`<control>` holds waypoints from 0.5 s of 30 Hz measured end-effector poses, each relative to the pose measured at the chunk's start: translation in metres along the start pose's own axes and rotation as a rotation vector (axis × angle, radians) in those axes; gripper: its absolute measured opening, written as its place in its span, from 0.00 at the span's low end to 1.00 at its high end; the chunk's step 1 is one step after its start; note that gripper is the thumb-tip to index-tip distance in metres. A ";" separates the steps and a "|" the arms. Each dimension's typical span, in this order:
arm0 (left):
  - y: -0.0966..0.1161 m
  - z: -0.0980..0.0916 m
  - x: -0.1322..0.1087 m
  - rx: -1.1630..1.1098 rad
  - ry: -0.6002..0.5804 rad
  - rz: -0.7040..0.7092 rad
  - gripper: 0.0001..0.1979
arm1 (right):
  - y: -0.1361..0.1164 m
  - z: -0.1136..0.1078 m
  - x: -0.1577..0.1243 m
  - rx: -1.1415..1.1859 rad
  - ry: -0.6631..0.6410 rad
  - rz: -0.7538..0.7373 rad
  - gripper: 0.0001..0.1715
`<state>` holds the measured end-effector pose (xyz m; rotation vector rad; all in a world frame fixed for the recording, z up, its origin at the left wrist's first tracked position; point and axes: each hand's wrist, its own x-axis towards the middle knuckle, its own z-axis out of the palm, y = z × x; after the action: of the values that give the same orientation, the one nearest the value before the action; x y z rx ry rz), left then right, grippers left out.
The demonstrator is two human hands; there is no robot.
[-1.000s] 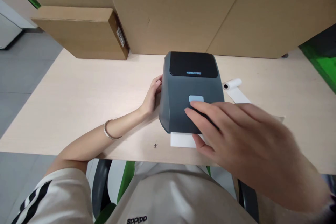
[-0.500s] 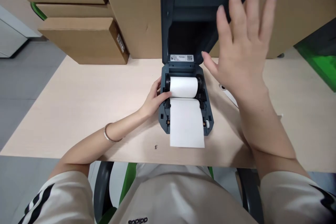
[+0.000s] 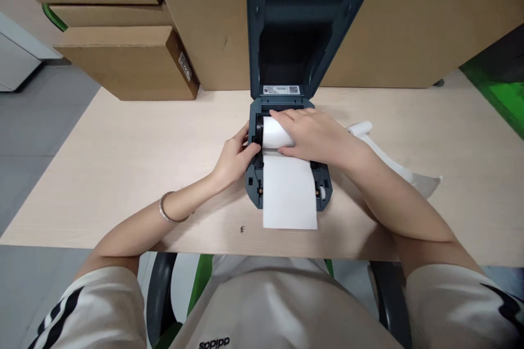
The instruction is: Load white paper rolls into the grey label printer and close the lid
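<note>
A dark blue-grey label printer point(image 3: 254, 182) stands on the table with its lid point(image 3: 305, 11) raised upright at the back. Inside lies a white paper roll point(image 3: 273, 132), and its strip of paper point(image 3: 289, 193) runs out over the printer's front edge. My left hand point(image 3: 233, 156) grips the printer's left side, thumb on the inner rim and the other fingers partly hidden behind the wall. Across the right part of the roll lies my right hand point(image 3: 313, 133), fingers over its far side and thumb along its near side. That hand covers the roll's right end and holder.
On the wooden table point(image 3: 164, 136), a loose curled strip of white paper point(image 3: 393, 163) lies right of the printer, partly behind my right forearm. Cardboard boxes point(image 3: 204, 22) stand along the back, with a flatter box point(image 3: 123, 68) at the left.
My right hand has come down from beside the raised lid onto the paper roll. My left hand stays at the printer's left side. The lid remains up.
</note>
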<state>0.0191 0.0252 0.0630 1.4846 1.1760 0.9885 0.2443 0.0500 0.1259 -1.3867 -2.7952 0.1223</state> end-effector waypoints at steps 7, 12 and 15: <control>-0.005 0.000 0.001 0.004 0.015 0.007 0.26 | 0.002 -0.003 0.012 -0.049 0.016 0.025 0.33; -0.002 0.000 0.000 0.011 0.001 0.002 0.31 | 0.007 -0.021 -0.002 0.046 0.207 0.011 0.39; -0.001 0.000 0.000 0.011 -0.007 0.012 0.30 | 0.014 -0.047 -0.026 0.165 0.314 0.044 0.41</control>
<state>0.0186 0.0253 0.0617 1.5043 1.1707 0.9849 0.2737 0.0407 0.1718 -1.3022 -2.4423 0.1209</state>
